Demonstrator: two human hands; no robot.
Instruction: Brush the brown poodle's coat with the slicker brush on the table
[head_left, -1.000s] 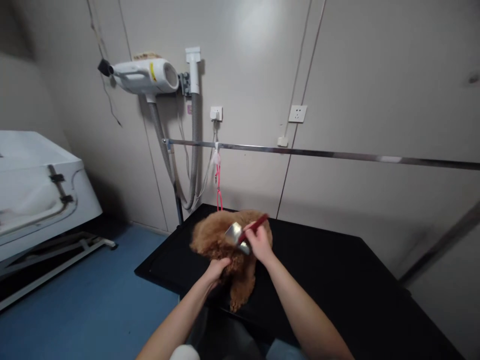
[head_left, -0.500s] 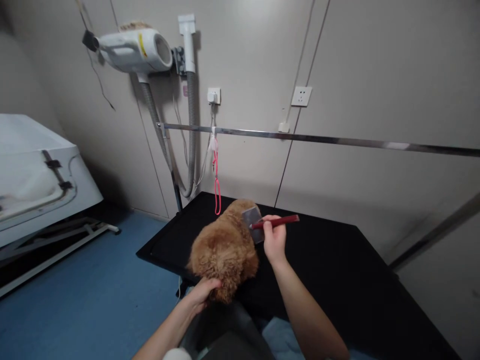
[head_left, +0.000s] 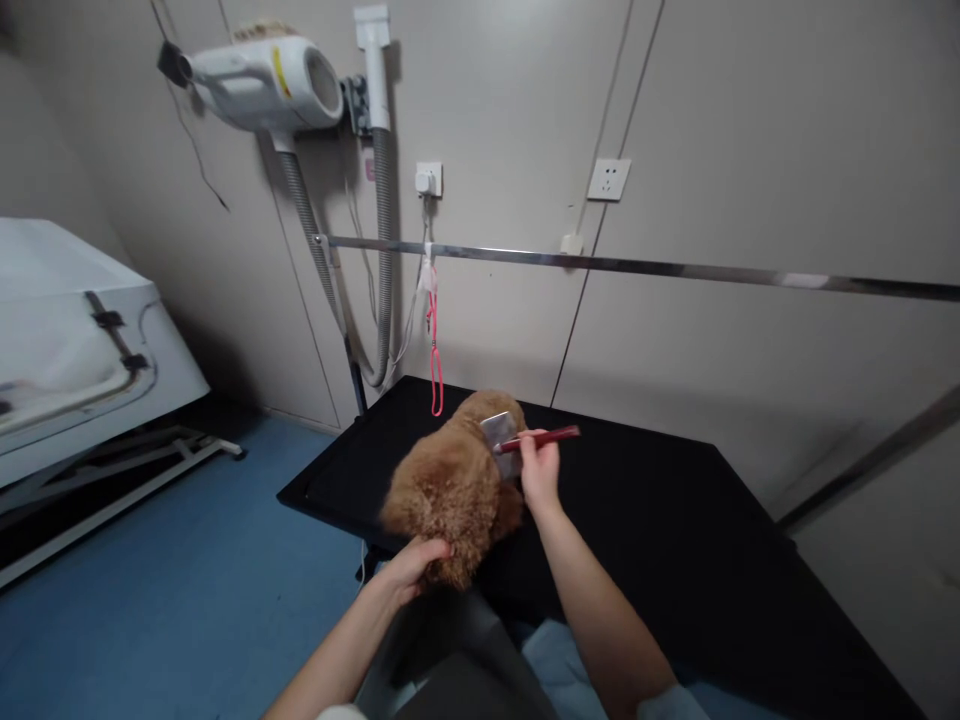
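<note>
A curly brown dog (head_left: 450, 465) is on the black table (head_left: 630, 520), close to its near edge. My left hand (head_left: 417, 566) grips the end of the dog nearest me, thumb on top and the other fingers partly hidden by fur; I cannot tell which body part it holds. My right hand (head_left: 540, 472) is closed around the red handle of a slicker brush (head_left: 551, 437). The brush's flat grey head lies against the dog's right-hand side, with its pins out of sight.
A chrome bar (head_left: 525, 257) spans the table, with a pink grooming loop (head_left: 436, 380) hanging from it. On the wall are a white dryer (head_left: 262, 85) with a grey hose (head_left: 383, 250) and sockets (head_left: 609, 180). A white tub (head_left: 97, 340) stands left on the blue floor (head_left: 217, 580).
The brush and my right hand have shifted slightly left along the dog's side. My left hand still holds the dog, whose near end has moved slightly up and right in view.
</note>
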